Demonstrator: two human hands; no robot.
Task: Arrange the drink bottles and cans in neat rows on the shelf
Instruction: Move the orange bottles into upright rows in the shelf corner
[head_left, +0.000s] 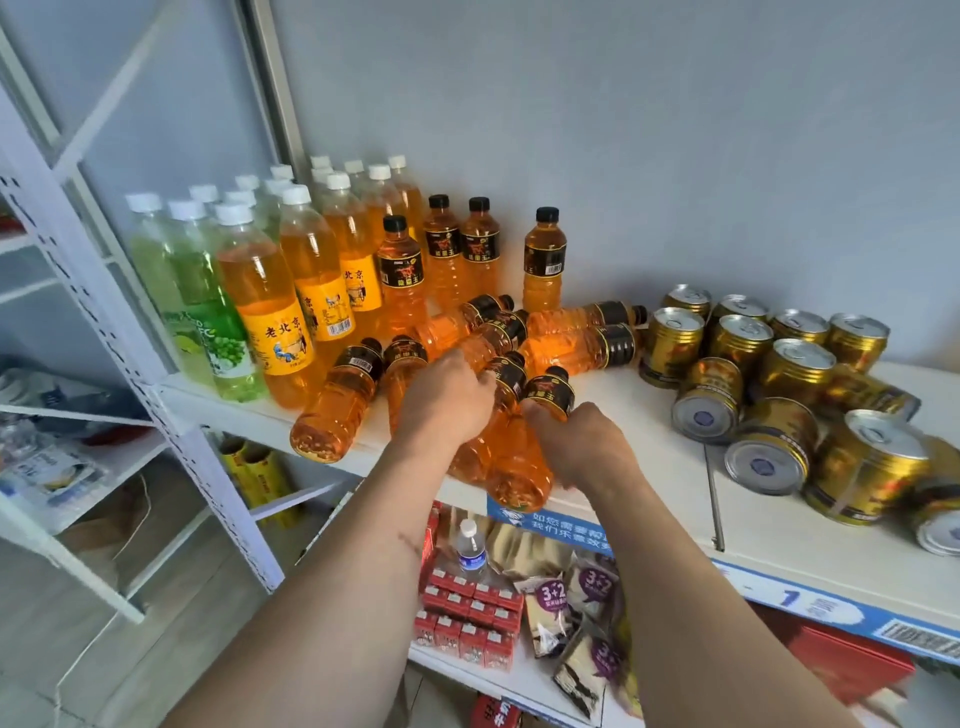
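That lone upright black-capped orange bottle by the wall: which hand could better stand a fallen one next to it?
Probably the right hand. It lies nearer the upright black-capped orange bottle, and its fingers already grip a fallen orange bottle.

We see glossy clear plastic in the black-capped orange bottles (400, 270), their dark labels shiny, and the same smooth clear plastic in the taller white-capped bottles (270, 306) to the far left, wrapped in slick printed film. On the right, the gold cans (795, 374) look like polished metal with dull silver ends. The shelf (644, 415) beneath reads as smooth, matt white board, and the rack frame (171, 415) at left as painted white metal, perforated
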